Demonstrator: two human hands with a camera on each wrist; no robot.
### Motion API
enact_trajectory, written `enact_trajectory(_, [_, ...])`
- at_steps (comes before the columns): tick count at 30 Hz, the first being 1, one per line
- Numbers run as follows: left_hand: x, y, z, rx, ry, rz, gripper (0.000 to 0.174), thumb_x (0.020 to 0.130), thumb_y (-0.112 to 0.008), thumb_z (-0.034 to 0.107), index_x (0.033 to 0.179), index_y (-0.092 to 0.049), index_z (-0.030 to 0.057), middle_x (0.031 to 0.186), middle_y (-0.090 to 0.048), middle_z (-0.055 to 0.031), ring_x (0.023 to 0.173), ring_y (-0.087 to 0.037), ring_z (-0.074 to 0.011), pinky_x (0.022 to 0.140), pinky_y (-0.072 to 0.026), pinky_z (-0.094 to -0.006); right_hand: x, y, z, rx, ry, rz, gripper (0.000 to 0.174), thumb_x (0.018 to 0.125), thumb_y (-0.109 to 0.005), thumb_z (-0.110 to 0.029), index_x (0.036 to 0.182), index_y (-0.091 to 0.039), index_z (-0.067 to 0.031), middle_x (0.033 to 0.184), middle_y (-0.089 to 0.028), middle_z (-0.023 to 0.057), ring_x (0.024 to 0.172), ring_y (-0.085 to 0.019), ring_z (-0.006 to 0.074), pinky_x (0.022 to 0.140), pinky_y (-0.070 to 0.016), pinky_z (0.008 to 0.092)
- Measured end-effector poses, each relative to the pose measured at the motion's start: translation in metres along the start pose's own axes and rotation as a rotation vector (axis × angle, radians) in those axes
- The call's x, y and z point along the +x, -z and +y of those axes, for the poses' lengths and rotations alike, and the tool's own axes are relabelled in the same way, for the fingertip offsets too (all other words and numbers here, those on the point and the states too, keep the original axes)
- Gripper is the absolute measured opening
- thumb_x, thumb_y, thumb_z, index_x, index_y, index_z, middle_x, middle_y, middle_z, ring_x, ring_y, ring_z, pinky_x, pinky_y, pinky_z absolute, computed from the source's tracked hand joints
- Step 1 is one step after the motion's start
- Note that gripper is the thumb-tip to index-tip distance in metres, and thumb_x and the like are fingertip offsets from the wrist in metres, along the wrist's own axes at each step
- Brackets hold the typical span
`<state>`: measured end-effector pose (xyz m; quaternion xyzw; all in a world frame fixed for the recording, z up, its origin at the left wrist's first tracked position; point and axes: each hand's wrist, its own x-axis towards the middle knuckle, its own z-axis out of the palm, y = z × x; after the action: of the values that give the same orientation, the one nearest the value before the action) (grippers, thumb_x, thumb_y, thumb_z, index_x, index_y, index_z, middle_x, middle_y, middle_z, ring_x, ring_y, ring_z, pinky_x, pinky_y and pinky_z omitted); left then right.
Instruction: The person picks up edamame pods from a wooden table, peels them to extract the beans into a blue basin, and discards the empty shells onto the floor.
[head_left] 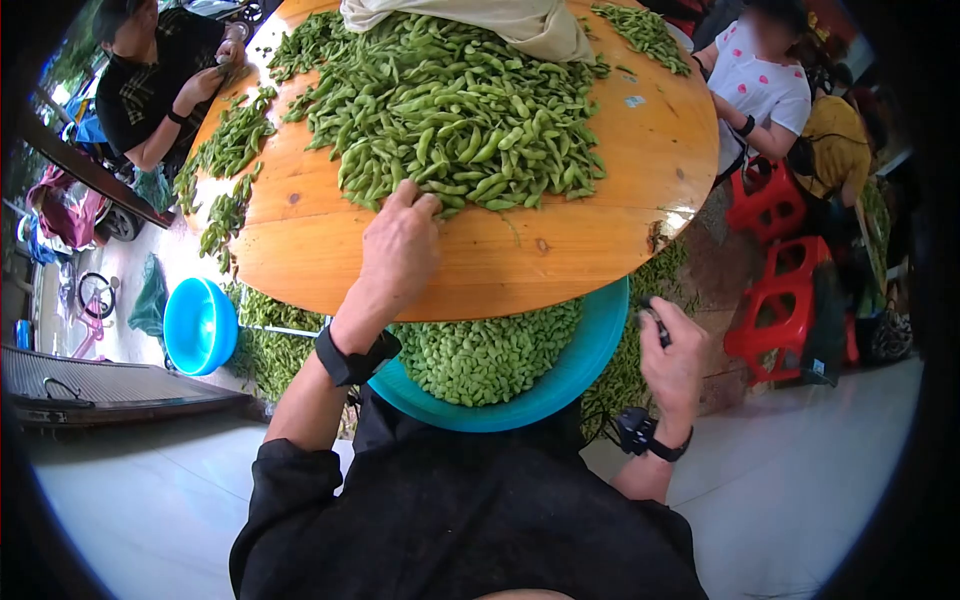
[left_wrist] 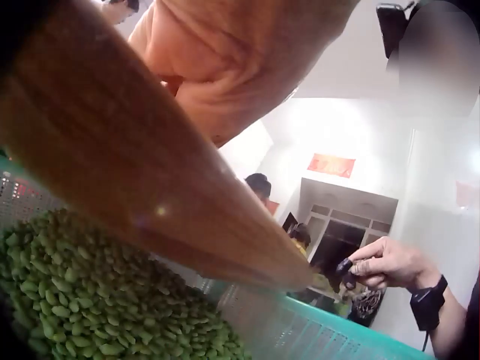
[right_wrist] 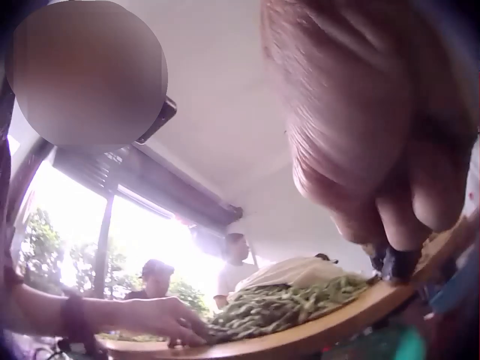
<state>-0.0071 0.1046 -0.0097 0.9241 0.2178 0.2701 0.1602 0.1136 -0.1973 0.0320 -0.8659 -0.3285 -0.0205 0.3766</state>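
My left hand point(head_left: 398, 245) reaches over the table's near edge, with fingers bent down at the front of a big pile of green soybean pods point(head_left: 470, 120). Its fingertips are among the pods, and I cannot tell whether they pinch one. Off the table's right side, my right hand point(head_left: 675, 355) is held in the air, fingers loosely curled. Black covers point(left_wrist: 344, 266) show on its thumb and forefinger, with no pod visible between them. Below the table edge sits a teal perforated basket point(head_left: 603, 335) of shelled green beans point(head_left: 480, 350), in front of my body.
The round wooden table point(head_left: 320, 250) overhangs part of the basket. A pale cloth point(head_left: 500, 22) covers the pile's back. A blue basin point(head_left: 200, 325) stands at left, red stools point(head_left: 785, 310) at right. Pods or husks point(head_left: 275, 350) litter the floor. Two people sit across the table.
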Motion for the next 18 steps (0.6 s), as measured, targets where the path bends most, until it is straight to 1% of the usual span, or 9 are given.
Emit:
enact_trajectory(2, [0.000, 0.005, -0.004, -0.064, 0.029, -0.006, 0.011, 0.084, -0.064, 0.004, 0.094, -0.065, 0.0001, 0.092, -0.057, -0.0150, 0.086, -0.062, -0.0312, 0.071, -0.0517, -0.0401, 0.008, -0.021, -0.013, 0.117, 0.059, -0.032, 0.016, 0.087, -0.063, -0.001, 0.102, -0.066, 0.0032, 0.084, -0.067, 0.0178, 0.067, -0.065, 0.0251, 0.061, -0.0497, 0.0330])
enact_trajectory(4, [0.002, 0.012, -0.004, -0.452, 0.223, -0.062, 0.015, 0.085, -0.068, 0.007, 0.098, -0.066, 0.0003, 0.088, -0.062, -0.0112, 0.082, -0.063, -0.0227, 0.070, -0.0513, -0.0353, 0.015, -0.044, -0.025, 0.308, 0.038, -0.087, 0.018, 0.088, -0.062, -0.001, 0.104, -0.068, 0.0036, 0.078, -0.066, 0.0115, 0.061, -0.062, 0.0155, 0.056, -0.0477, 0.0287])
enact_trajectory(5, [0.000, 0.020, 0.003, -0.560, 0.309, -0.163, 0.014, 0.090, -0.068, 0.010, 0.099, -0.067, -0.0002, 0.090, -0.068, -0.0055, 0.080, -0.063, -0.0115, 0.066, -0.0509, -0.0297, 0.017, -0.055, -0.031, 0.445, -0.058, -0.157, 0.020, 0.089, -0.061, -0.002, 0.107, -0.068, 0.0037, 0.075, -0.064, 0.0072, 0.059, -0.058, 0.0111, 0.053, -0.0453, 0.0263])
enact_trajectory(6, [-0.005, 0.021, 0.008, -0.563, 0.306, -0.169, 0.014, 0.090, -0.068, 0.010, 0.099, -0.067, -0.0002, 0.090, -0.068, -0.0055, 0.080, -0.063, -0.0115, 0.066, -0.0509, -0.0297, 0.019, -0.064, -0.037, 0.581, -0.154, -0.228, 0.021, 0.091, -0.060, -0.003, 0.110, -0.068, 0.0039, 0.073, -0.061, 0.0029, 0.057, -0.053, 0.0066, 0.051, -0.0429, 0.0239])
enact_trajectory(8, [-0.019, 0.021, 0.018, -1.172, 0.415, -0.319, 0.012, 0.091, -0.067, 0.006, 0.100, -0.065, -0.0009, 0.084, -0.069, -0.0066, 0.071, -0.063, -0.0107, 0.061, -0.0502, -0.0247, 0.023, -0.082, -0.048, 0.925, -0.315, -0.359, 0.026, 0.094, -0.058, -0.005, 0.117, -0.064, 0.0065, 0.071, -0.055, -0.0022, 0.056, -0.047, 0.0027, 0.048, -0.0372, 0.0204])
enact_trajectory(10, [-0.033, 0.014, 0.031, -1.301, 0.441, -0.300, 0.010, 0.093, -0.066, 0.006, 0.100, -0.064, -0.0004, 0.083, -0.069, -0.0061, 0.067, -0.062, -0.0087, 0.057, -0.0485, -0.0214, 0.026, -0.090, -0.058, 1.079, -0.374, -0.421, 0.029, 0.096, -0.056, -0.005, 0.122, -0.059, 0.0076, 0.069, -0.051, -0.0038, 0.054, -0.042, 0.0024, 0.046, -0.0324, 0.0201])
enact_trajectory(12, [-0.041, 0.011, 0.046, -1.294, 0.542, -0.278, 0.007, 0.093, -0.066, 0.005, 0.095, -0.063, 0.0002, 0.079, -0.066, -0.0023, 0.062, -0.057, -0.0058, 0.054, -0.0457, -0.0203, 0.025, -0.100, -0.053, 1.341, -0.427, -0.531, 0.028, 0.098, -0.054, -0.005, 0.122, -0.058, 0.0079, 0.067, -0.046, -0.0050, 0.053, -0.038, 0.0022, 0.046, -0.0294, 0.0197])
enact_trajectory(14, [-0.049, 0.002, 0.053, -1.308, 0.517, -0.208, 0.007, 0.091, -0.067, 0.003, 0.095, -0.063, 0.0000, 0.078, -0.065, -0.0009, 0.064, -0.058, -0.0059, 0.056, -0.0470, -0.0213, 0.025, -0.098, -0.056, 1.344, -0.437, -0.531, 0.025, 0.099, -0.054, -0.006, 0.120, -0.059, 0.0069, 0.066, -0.043, -0.0053, 0.053, -0.035, 0.0023, 0.047, -0.0283, 0.0198])
enact_trajectory(18, [-0.055, -0.011, 0.058, -0.999, 0.347, -0.011, 0.006, 0.090, -0.066, -0.002, 0.093, -0.062, 0.0000, 0.077, -0.065, -0.0012, 0.068, -0.061, -0.0074, 0.061, -0.0498, -0.0230, 0.023, -0.097, -0.051, 1.339, -0.436, -0.531, 0.024, 0.099, -0.054, -0.007, 0.119, -0.059, 0.0062, 0.065, -0.043, -0.0051, 0.053, -0.035, 0.0024, 0.047, -0.0286, 0.0194])
